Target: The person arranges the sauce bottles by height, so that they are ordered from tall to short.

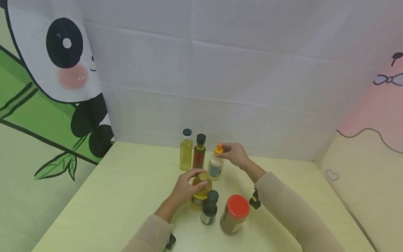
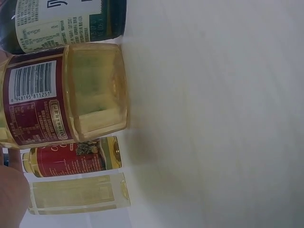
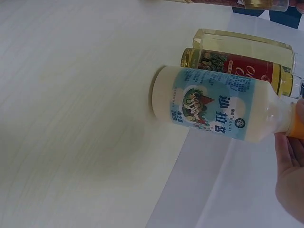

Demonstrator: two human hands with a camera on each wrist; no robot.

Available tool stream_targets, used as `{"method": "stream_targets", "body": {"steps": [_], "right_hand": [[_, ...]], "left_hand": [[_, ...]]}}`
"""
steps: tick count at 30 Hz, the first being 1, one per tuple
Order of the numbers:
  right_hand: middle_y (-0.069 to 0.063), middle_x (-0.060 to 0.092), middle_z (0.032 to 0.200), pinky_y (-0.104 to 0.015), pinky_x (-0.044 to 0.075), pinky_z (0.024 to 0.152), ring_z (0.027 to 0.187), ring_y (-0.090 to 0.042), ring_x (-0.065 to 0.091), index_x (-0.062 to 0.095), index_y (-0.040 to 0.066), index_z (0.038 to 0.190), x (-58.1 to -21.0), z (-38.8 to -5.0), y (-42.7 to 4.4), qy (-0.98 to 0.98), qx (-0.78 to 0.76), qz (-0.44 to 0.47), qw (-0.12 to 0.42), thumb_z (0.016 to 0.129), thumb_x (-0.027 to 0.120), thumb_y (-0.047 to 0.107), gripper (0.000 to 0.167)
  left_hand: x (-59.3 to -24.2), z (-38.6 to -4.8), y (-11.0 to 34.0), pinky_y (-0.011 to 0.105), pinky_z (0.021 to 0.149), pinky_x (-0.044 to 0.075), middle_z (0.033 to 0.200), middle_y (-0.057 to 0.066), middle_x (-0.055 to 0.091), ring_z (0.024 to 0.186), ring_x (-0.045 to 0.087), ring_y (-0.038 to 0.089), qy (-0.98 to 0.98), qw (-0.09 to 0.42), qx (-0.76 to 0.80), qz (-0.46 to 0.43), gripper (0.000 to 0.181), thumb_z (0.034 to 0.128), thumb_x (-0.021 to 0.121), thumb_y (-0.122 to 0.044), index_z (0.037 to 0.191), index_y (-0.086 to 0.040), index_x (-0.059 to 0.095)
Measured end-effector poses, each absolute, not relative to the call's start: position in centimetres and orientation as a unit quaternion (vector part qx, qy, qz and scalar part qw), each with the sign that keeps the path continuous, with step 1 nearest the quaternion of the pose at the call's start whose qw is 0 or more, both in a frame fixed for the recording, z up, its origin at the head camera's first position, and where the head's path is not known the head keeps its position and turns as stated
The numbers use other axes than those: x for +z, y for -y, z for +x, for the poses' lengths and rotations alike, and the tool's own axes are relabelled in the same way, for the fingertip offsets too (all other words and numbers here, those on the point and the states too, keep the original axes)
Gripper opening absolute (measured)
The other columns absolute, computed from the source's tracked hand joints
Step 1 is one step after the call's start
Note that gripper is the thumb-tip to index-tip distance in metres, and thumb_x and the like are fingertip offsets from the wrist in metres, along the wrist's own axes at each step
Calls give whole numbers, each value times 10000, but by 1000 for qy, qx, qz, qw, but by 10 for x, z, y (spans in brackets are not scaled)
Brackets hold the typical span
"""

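Observation:
In the head view my left hand (image 1: 184, 189) grips the upper part of a yellow oil bottle (image 1: 197, 202), fingers and thumb around it below the gold cap. My right hand (image 1: 236, 154) pinches the orange-yellow cap of a salad dressing squeeze bottle (image 1: 215, 168), which stands upright behind the oil bottle. The right wrist view shows that bottle's pale blue label (image 3: 213, 102). Just in front of the oil bottle stands a small dark bottle (image 1: 208, 211). Behind my left hand are a red-labelled olive oil bottle (image 1: 199, 156) and a clear pale-yellow oil bottle (image 1: 185, 155).
A jar with a red lid (image 1: 238, 206) stands to the right of the dark bottle. All of this is on a pale yellow table (image 1: 126, 185). A white cloth wall (image 1: 220, 80) rises behind, with printed side panels left and right.

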State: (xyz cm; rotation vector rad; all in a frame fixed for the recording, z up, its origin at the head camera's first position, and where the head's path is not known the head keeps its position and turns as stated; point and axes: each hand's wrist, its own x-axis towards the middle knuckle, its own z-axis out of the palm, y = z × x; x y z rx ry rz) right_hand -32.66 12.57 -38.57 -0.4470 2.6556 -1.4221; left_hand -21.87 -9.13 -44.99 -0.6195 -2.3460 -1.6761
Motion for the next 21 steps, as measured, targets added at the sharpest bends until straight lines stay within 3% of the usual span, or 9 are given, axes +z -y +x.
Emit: {"method": "stream_targets", "body": {"steps": [21], "right_hand": [[-132, 666, 1178, -410, 506, 909, 1080, -284, 627, 620, 2, 1281, -393, -338, -117, -870, -474, -130, 44, 833, 796, 181, 514]], "left_hand": [[-448, -215, 93, 503, 938, 463, 1125, 24, 657, 1080, 591, 254, 791, 103, -564, -212, 338, 865, 747, -142, 1186, -82, 659]]}}
